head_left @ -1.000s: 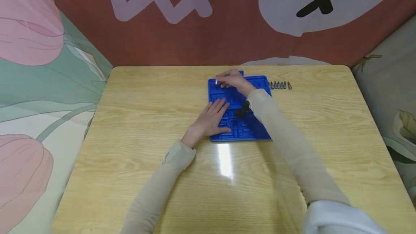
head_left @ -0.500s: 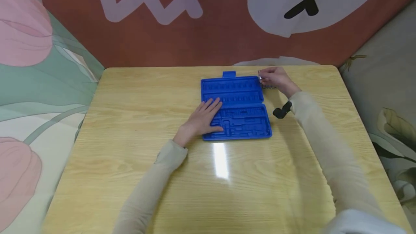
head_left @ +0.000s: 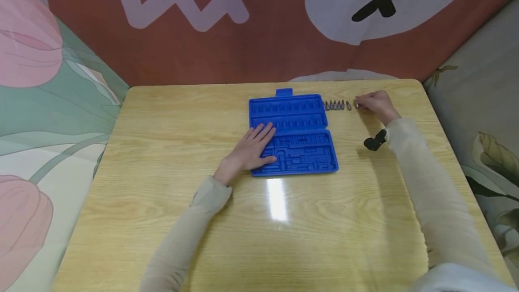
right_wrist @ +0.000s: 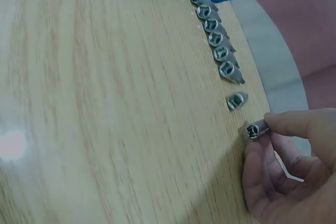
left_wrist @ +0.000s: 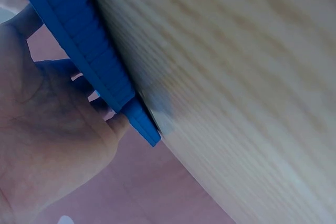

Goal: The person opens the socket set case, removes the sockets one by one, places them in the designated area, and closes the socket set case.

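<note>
An opened blue plastic tool case (head_left: 304, 152) with moulded recesses lies flat on the table. My left hand (head_left: 250, 150) rests on its left side, fingers straight and spread; in the left wrist view the case edge (left_wrist: 89, 51) lies alongside the palm. Right of the case, my right hand (head_left: 379, 105) pinches a small metal bit socket (right_wrist: 257, 129) between thumb and fingers, its square hole showing in the right wrist view. Beside it on the table stretches a row of several similar bit sockets (right_wrist: 215, 39), with a single bit socket (right_wrist: 238, 100) set slightly apart.
The wooden table (head_left: 170, 148) ends just beyond the case, against a reddish-brown printed backdrop (head_left: 243, 57). A black device (head_left: 375, 141) hangs at the right wrist. A light reflection shows in front of the case.
My right hand has moved from over the upper left of the case rightward past the row, carrying the bit socket. The left hand has stayed on the case. The view has shifted slightly.
</note>
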`<state>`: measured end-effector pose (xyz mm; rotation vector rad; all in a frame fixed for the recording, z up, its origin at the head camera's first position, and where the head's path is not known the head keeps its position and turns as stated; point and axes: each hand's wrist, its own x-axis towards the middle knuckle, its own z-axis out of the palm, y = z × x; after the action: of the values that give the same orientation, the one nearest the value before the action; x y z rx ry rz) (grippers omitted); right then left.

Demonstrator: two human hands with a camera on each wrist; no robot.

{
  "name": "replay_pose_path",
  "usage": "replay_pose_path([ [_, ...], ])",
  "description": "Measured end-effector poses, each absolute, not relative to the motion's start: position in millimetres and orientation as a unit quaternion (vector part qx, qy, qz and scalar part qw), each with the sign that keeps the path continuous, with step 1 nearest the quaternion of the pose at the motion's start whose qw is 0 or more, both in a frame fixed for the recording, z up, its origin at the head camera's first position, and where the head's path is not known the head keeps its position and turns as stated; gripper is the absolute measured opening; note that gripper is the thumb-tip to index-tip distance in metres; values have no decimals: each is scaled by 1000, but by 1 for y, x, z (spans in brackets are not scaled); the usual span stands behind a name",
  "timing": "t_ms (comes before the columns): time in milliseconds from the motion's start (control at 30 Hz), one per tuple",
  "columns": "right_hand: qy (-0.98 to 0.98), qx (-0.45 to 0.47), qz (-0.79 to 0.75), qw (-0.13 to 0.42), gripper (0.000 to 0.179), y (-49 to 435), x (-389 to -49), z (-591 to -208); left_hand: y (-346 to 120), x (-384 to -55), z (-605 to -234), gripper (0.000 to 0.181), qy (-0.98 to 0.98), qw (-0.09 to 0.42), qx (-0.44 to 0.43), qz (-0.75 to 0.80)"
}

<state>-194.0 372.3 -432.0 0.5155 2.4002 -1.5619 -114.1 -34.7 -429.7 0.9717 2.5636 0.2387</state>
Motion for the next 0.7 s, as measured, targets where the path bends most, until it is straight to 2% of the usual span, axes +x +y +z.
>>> replay_pose_path([
  [267, 851, 173, -486, 94, 30, 365, -199, -439, -37, -113, -431, 74, 918, 182, 344, 75],
  [500, 883, 174, -433, 42, 29, 359, -190, -442, -35, -114, -432, 70, 919, 181, 343, 72],
  [700, 885, 181, -428, 21, 27, 357, -187, -445, -34, -115, -434, 70, 919, 183, 343, 63],
])
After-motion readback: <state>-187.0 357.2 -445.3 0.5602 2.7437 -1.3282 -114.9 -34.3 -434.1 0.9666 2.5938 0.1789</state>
